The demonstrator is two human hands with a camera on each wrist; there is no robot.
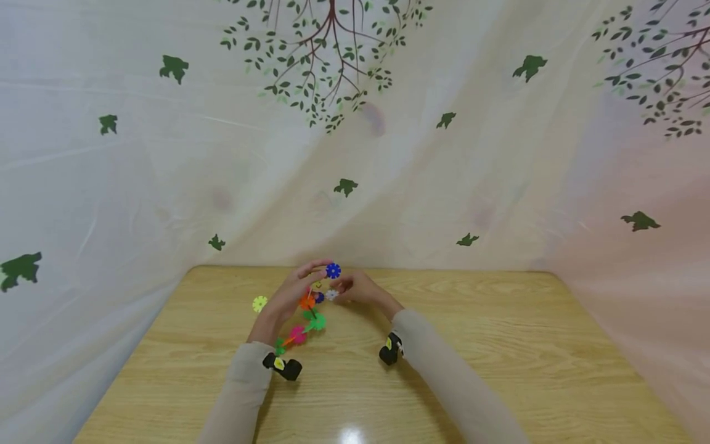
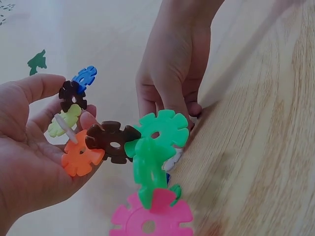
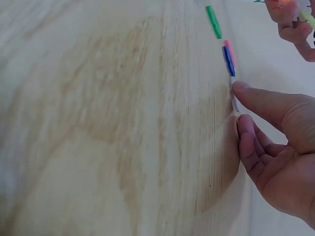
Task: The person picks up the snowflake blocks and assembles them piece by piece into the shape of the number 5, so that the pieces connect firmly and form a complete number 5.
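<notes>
My left hand holds a chain of interlocked flower-shaped plastic discs. In the left wrist view a blue disc tops the chain near the fingertips, and an orange disc lies against the fingers. Brown, green and pink discs hang on toward the camera. Low over the table, my right hand pinches a white disc between thumb and fingers. Beside that white disc lies a dark blue disc.
Further along the wooden table lie a pink disc and a green disc. A yellow disc is left of my left hand. Behind the table's far edge hangs a pale curtain printed with leaves and birds.
</notes>
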